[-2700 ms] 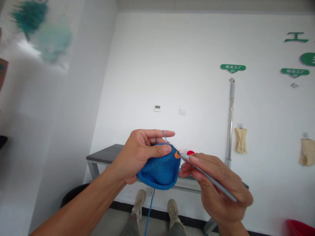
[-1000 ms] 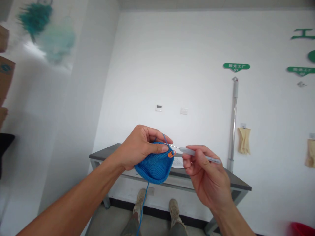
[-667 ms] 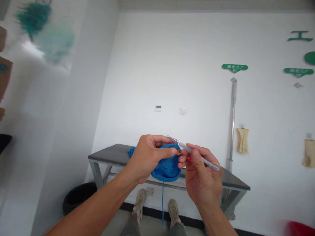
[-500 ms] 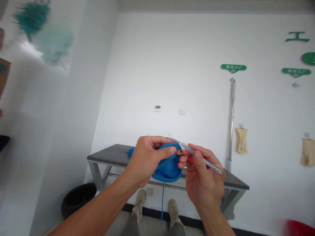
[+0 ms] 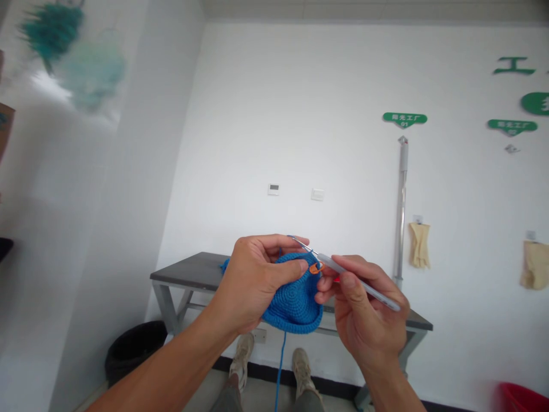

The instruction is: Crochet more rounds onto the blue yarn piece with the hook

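My left hand (image 5: 261, 274) is closed on a round, cupped piece of blue crochet (image 5: 295, 297), its thumb pressing the upper rim. Between the fingers of my right hand (image 5: 364, 309) lies a crochet hook (image 5: 358, 280) with a grey handle; its thin metal tip points up and left, at the blue yarn by my left index finger. An orange stitch marker (image 5: 317, 268) is clipped at the crochet's rim. Something small and red shows by my right fingers, too little of it to name. A loose yarn tail (image 5: 281, 366) hangs below the piece.
Behind my hands stands a dark-topped table (image 5: 189, 272) with more blue yarn (image 5: 225, 264) on it. A black bin (image 5: 132, 349) is at lower left and a red bucket (image 5: 521, 397) at lower right. Gloves (image 5: 419, 245) and a metal pole (image 5: 401, 217) are against the wall.
My right hand has shifted slightly right and down with the hook. The hook's tip now meets the yarn near my left index finger, and the crochet hangs a little lower.
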The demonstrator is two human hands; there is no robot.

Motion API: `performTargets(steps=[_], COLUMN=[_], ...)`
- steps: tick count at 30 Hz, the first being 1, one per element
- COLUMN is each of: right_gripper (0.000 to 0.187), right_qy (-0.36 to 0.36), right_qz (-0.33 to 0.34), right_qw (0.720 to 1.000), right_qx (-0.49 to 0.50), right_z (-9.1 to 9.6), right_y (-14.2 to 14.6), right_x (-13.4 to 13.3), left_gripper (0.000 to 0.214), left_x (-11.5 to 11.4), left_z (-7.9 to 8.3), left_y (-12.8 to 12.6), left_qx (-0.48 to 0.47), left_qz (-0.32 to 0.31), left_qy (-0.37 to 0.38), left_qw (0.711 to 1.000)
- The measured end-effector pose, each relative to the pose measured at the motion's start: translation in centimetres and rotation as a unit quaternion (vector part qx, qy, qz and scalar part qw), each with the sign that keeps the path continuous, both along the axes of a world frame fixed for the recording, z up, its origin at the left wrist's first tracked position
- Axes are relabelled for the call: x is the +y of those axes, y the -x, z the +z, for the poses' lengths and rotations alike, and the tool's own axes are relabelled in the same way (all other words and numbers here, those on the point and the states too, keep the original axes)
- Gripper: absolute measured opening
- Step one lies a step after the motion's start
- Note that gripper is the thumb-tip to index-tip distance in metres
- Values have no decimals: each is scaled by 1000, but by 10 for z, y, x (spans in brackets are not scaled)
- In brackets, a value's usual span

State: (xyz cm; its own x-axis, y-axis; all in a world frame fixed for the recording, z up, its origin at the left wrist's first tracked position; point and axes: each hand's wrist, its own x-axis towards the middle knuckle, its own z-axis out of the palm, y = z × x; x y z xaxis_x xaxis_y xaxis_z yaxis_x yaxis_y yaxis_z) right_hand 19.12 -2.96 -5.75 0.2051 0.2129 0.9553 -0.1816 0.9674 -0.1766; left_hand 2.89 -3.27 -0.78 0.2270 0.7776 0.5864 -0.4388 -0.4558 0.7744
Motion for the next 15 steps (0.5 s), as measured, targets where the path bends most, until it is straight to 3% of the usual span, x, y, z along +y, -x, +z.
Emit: performTargets(steps=[15], right_gripper=[21], right_qy=[-31], right_qz=[-23], right_qw=[990], right_qx=[-132], right_z=[7], right_y=[-27], right_x=[-12], left_gripper=[42], left_x=[-3], left_z=[7], left_y=[13], left_qx=[51], left_qz=[-53], left_qy=[51], left_qw=[996])
